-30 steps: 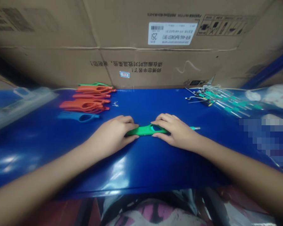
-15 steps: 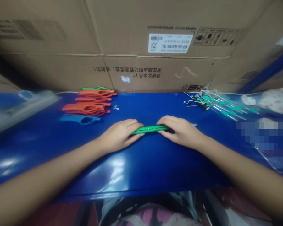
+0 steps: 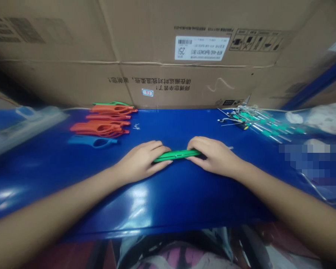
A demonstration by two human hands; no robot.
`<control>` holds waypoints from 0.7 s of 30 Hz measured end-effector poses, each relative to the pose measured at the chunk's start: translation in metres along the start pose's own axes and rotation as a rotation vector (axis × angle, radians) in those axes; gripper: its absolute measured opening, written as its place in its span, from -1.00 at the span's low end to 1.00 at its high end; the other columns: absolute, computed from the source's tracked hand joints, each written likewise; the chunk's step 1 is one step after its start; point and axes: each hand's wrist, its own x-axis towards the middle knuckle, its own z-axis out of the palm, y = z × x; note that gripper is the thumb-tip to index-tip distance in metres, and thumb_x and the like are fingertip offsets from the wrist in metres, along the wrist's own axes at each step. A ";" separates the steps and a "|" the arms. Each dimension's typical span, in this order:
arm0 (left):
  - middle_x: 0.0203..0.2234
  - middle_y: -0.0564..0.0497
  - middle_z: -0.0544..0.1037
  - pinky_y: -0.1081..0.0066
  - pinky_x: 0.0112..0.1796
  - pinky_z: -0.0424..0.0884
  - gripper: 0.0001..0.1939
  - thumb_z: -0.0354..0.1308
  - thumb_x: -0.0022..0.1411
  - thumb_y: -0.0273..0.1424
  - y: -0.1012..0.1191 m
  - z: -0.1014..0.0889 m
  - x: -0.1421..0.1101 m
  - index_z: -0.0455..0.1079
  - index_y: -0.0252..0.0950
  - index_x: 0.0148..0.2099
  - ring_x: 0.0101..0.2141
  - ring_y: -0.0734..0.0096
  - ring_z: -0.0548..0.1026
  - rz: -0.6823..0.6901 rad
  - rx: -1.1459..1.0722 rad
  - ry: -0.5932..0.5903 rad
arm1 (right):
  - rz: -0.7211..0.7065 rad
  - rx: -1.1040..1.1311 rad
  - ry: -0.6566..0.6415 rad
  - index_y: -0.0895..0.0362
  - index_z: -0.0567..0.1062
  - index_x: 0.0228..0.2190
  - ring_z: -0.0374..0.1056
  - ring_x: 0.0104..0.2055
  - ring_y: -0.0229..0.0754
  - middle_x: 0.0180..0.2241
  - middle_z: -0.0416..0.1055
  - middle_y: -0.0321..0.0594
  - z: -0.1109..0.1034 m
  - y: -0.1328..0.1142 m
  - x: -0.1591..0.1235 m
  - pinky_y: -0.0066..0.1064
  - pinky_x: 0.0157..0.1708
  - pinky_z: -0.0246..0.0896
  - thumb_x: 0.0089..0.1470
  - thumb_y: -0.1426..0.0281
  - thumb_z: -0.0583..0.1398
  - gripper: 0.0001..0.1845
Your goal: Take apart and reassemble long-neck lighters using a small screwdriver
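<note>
Both hands grip a green plastic lighter casing (image 3: pixel 177 154) just above the blue tabletop, with its long seam showing between them. My left hand (image 3: pixel 145 158) is closed around the left end, thumb below and fingers on top. At the right end my right hand (image 3: pixel 212 155) pinches it the same way. The casing's two ends are hidden in the fingers. A small clear tip (image 3: pixel 230 148) shows just beyond my right hand; whether it belongs to the casing I cannot tell.
Orange lighter casings (image 3: pixel 98 127), a blue one (image 3: pixel 92 141) and a green one (image 3: pixel 112 104) lie at back left. Teal parts with metal rods and wires (image 3: pixel 257 121) are heaped at back right. A cardboard box (image 3: pixel 156 45) stands behind the blue table (image 3: pixel 173 201).
The view has shifted very slightly. Both hands keep hold of the green casing in almost the same pose, and the other parts lie as before.
</note>
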 end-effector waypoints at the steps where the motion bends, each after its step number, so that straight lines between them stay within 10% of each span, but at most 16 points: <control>1: -0.19 -0.09 0.50 0.30 -0.14 0.40 -0.63 -0.01 0.46 -0.18 0.000 0.000 0.000 0.40 -0.30 0.11 -0.17 0.25 0.47 -0.005 0.007 -0.010 | -0.011 -0.018 -0.011 0.10 0.41 -0.25 0.37 -0.22 -0.13 -0.23 0.46 -0.17 0.000 0.000 0.000 -0.34 -0.28 0.23 0.25 0.30 0.20 -0.87; 15: -0.14 -0.08 0.48 0.21 -0.08 0.39 -0.65 0.14 0.33 -0.22 -0.004 0.004 0.000 0.39 -0.25 0.09 -0.14 0.20 0.43 -0.025 -0.077 0.019 | -0.096 0.051 0.084 0.11 0.50 -0.30 0.39 -0.17 -0.12 -0.20 0.45 -0.14 0.001 0.005 0.000 -0.26 -0.18 0.29 0.24 0.28 0.22 -0.84; 21: 0.10 -0.22 0.38 0.06 0.13 0.33 -0.37 0.25 0.23 -0.26 0.005 0.002 -0.001 0.17 -0.29 0.28 0.11 0.07 0.36 0.003 -0.056 0.319 | 0.045 0.046 0.318 0.11 0.51 -0.28 0.43 -0.23 -0.16 -0.20 0.46 -0.15 -0.004 0.003 -0.001 -0.33 -0.24 0.34 0.22 0.32 0.25 -0.89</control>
